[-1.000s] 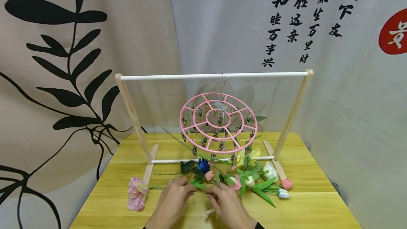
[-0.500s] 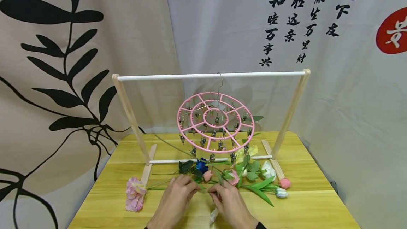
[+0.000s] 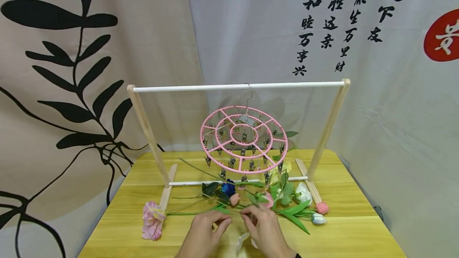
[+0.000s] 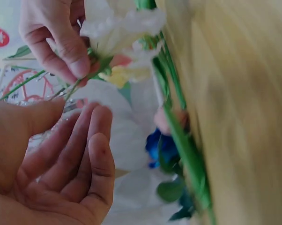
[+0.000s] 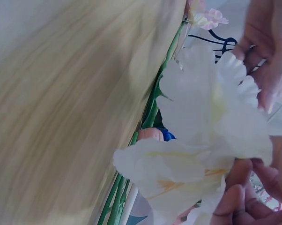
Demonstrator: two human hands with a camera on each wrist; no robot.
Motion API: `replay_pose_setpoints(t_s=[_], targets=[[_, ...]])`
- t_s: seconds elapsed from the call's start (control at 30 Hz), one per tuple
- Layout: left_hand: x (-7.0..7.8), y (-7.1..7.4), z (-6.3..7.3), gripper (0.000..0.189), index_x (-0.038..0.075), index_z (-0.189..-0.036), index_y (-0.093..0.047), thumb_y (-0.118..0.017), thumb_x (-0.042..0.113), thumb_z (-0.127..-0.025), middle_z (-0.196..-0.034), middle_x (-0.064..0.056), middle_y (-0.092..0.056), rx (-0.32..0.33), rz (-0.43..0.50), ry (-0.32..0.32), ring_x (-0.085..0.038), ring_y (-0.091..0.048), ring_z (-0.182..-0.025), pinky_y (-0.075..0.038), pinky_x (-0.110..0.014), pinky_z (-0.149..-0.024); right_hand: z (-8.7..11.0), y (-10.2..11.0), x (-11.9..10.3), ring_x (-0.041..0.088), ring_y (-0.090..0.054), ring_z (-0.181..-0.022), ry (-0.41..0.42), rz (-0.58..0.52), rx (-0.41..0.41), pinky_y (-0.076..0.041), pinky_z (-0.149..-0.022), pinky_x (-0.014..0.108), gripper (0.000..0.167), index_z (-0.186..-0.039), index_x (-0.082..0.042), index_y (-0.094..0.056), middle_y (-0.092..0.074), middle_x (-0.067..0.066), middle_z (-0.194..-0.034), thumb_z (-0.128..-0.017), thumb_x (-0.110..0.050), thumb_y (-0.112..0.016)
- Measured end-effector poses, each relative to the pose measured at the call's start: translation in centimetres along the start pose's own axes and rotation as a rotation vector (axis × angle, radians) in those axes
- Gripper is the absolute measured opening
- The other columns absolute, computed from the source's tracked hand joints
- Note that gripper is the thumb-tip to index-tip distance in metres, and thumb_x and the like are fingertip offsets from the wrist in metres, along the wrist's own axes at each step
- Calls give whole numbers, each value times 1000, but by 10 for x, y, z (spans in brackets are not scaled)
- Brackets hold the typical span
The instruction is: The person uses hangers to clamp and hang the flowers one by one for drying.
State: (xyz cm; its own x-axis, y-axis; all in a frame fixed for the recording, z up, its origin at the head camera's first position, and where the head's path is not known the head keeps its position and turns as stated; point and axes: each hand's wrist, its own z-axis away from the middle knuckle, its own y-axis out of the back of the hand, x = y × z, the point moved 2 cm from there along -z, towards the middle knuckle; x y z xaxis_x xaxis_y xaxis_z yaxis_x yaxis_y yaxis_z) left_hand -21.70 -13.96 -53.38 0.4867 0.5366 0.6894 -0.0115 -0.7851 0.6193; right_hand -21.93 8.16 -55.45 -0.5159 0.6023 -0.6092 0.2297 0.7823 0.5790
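Note:
My right hand (image 3: pixel 265 230) pinches a thin green stem just below the bloom of a white flower (image 5: pixel 188 98) with ruffled petals and a yellow-orange centre. In the right wrist view the bloom covers part of that hand. My left hand (image 3: pixel 202 230) is beside it over the table; the left wrist view shows its palm and loosely bent fingers, thumb tip near the stem and apart from the other fingertips. Ahead lie a blue rose (image 3: pixel 228 188), a peach bud (image 3: pixel 234 199) and green stems. A pink ruffled flower (image 3: pixel 153 221) lies at the left.
A wooden rack with a white top bar (image 3: pixel 201 88) stands on the yellow wood-grain table (image 3: pixel 340 238). From it hangs a pink round clip hanger (image 3: pixel 247 169) with several metal clips. At the right lie a white flower (image 3: pixel 303 192), a pink bud (image 3: pixel 322 208) and a pale tulip (image 3: pixel 318 218).
My left hand has drawn back slightly toward me, opening a gap between its thumb and forefinger. My right hand keeps its pinch, and more of the white bloom shows beneath it. The hanger has turned slightly.

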Motion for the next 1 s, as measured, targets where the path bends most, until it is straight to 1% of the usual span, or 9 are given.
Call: replay_pose_setpoints(t_s=[0.07,0.13,0.27,0.43,0.67,0.73,0.83,0.93,1.0], targets=[[-5,-4,-2,13,17,-116,-89,-83,27,-111,-100,6,-88,-13,93,141,0,-77,-83,-62,-19,-70,0,1,-1,-11,-52,-69,-4,-4,18,-48,-58,14,24,-101,-24,-86,-70,-13,-84,-96,-1,-94],[-9,-9,-5,20,13,-123,-87,-83,29,-111,-102,3,-89,5,187,245,-4,-80,-86,-64,-20,-73,0,1,-2,-11,-53,-69,-6,-12,32,-47,-58,14,26,-100,-26,-86,-69,-15,-84,-96,-2,-95],[-12,-16,-9,16,14,-119,-86,-85,27,-110,-101,-2,-89,91,323,332,-8,-83,-88,-67,-21,-79,0,1,-3,-11,-52,-68,-19,-25,35,-46,-58,15,29,-101,-31,-85,-66,-18,-82,-96,-4,-95],[-8,-18,-9,8,20,-105,-87,-86,26,-109,-98,-3,-89,162,357,328,-4,-82,-85,-67,-21,-80,0,1,-3,-12,-52,-69,-34,-17,16,-47,-59,15,25,-102,-29,-86,-67,-18,-83,-98,-6,-94],[-9,-12,-5,8,13,-110,-85,-85,21,-109,-99,-8,-88,209,356,307,-4,-83,-88,-68,-22,-83,2,6,-5,-12,-58,-70,-41,-27,30,-53,-60,16,22,-113,-21,-89,-77,-14,-92,-98,-5,-93],[-10,-9,-4,8,12,-110,-85,-85,20,-110,-98,-8,-88,229,359,308,-5,-83,-88,-68,-22,-83,3,9,-7,-12,-59,-70,-22,-4,64,-52,-59,13,25,-116,-19,-89,-80,-9,-95,-97,-5,-94],[-12,-2,-3,6,13,-109,-84,-84,19,-110,-96,-3,-88,255,347,323,-4,-82,-87,-68,-22,-83,4,17,-13,-13,-60,-69,8,90,144,-47,-56,9,25,-117,-19,-89,-81,-4,-96,-96,-6,-95],[-14,4,-3,5,14,-109,-84,-84,18,-110,-96,1,-87,278,344,339,-4,-81,-88,-68,-23,-84,2,26,-22,-11,-63,-67,24,212,232,-43,-54,8,25,-115,-19,-90,-78,-3,-95,-93,-10,-97],[-15,8,-3,5,14,-110,-84,-83,19,-111,-97,0,-87,289,343,340,-5,-81,-88,-68,-24,-84,-1,31,-28,-9,-65,-68,41,243,266,-45,-56,8,25,-115,-19,-89,-76,-4,-96,-93,-9,-97]])
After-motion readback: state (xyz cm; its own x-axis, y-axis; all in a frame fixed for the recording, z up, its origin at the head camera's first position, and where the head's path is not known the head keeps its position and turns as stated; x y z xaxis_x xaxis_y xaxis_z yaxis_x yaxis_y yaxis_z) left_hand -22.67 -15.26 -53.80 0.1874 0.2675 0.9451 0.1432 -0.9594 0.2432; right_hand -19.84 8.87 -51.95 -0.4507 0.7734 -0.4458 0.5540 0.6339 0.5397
